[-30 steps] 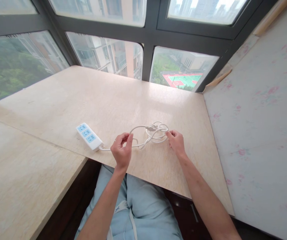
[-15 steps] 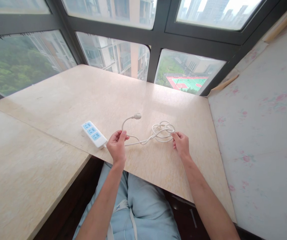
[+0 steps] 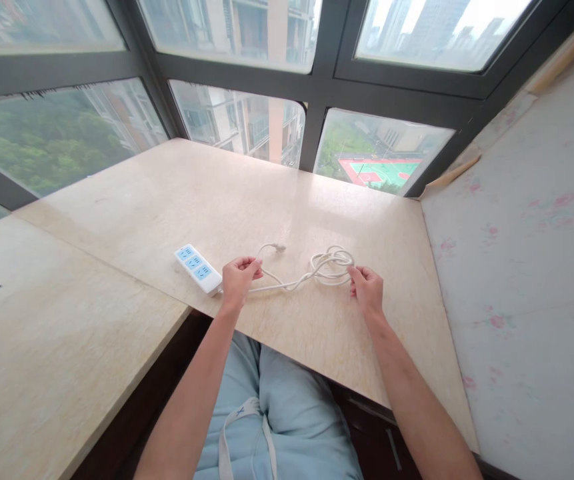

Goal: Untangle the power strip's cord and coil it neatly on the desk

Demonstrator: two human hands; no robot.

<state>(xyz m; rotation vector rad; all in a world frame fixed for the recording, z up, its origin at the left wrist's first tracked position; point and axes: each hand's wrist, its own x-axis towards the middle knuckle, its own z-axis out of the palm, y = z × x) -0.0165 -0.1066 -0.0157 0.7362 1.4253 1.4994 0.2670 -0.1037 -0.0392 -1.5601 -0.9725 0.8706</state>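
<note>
A white power strip [image 3: 198, 269] with blue socket faces lies on the stone-patterned counter, just left of my left hand [image 3: 239, 280]. That hand pinches the strip's white cord [image 3: 291, 285] a short way behind its plug [image 3: 280, 247], which points to the right. Loose loops of the cord [image 3: 331, 257] lie tangled on the counter at the right. My right hand [image 3: 367, 288] is closed on the right edge of these loops. Fingers partly hide the spots where the cord is gripped.
The beige counter [image 3: 247, 200] runs back to dark-framed windows [image 3: 311, 127] and extends left past a seam. A flowered wall [image 3: 527, 280] borders it on the right. Its front edge lies above my legs [image 3: 291, 400] and a dark cabinet [image 3: 381, 427].
My left hand has shifted slightly right and turned inward, and the plug has dropped lower with its cord bend flatter. The right hand keeps its grip on the loops. The view has shifted slightly.
</note>
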